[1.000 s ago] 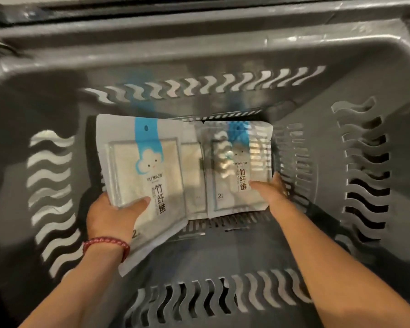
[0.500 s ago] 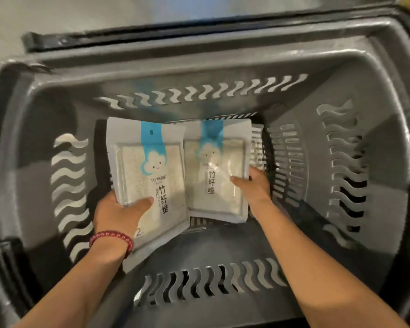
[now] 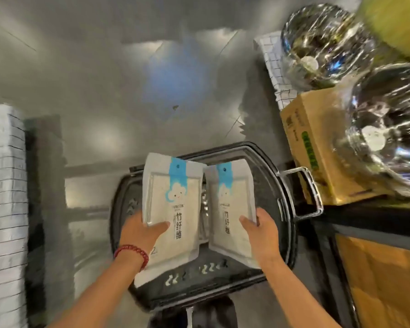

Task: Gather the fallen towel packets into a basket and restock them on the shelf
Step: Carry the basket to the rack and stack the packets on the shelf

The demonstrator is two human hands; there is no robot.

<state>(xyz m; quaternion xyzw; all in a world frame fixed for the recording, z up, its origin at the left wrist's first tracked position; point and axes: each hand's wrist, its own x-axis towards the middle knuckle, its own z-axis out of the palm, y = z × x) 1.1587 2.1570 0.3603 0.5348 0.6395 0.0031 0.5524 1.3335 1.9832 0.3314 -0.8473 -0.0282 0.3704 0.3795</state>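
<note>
The left hand [image 3: 140,233], with a red bracelet [image 3: 133,252] on its wrist, is gripping the left packet [image 3: 173,202] near its bottom corner. Its thumb is curling over the front and its fingers are hiding behind. The right hand [image 3: 262,233] is gripping the right packet [image 3: 230,197] the same way, at its lower outer edge. So both hands are full, with one towel packet each, and neither hand is reaching further than the other.

The packets are sitting side by side with their fronts facing up. The long side of each one is pointing away from the person, with the blue strip at the far end. Their far corners are touching, and a gap is showing between them lower down.

Under them the dark basket [image 3: 194,287] is standing on the floor [image 3: 104,67]. I think the packets are hanging above its open top, not lying inside. They are hiding most of the inside, so I cannot tell if more packets are waiting in there. A metal handle [image 3: 314,192] is sticking out on the basket's right.

No shelf is plainly showing. Further off on the left a tall white stack [image 3: 5,185] is standing, and that may be where the packets are going. On the right a cardboard box [image 3: 317,143] is sitting beside shiny wrapped things [image 3: 327,43]. The next move is probably lifting both packets up and away, long sides pointing forward.
</note>
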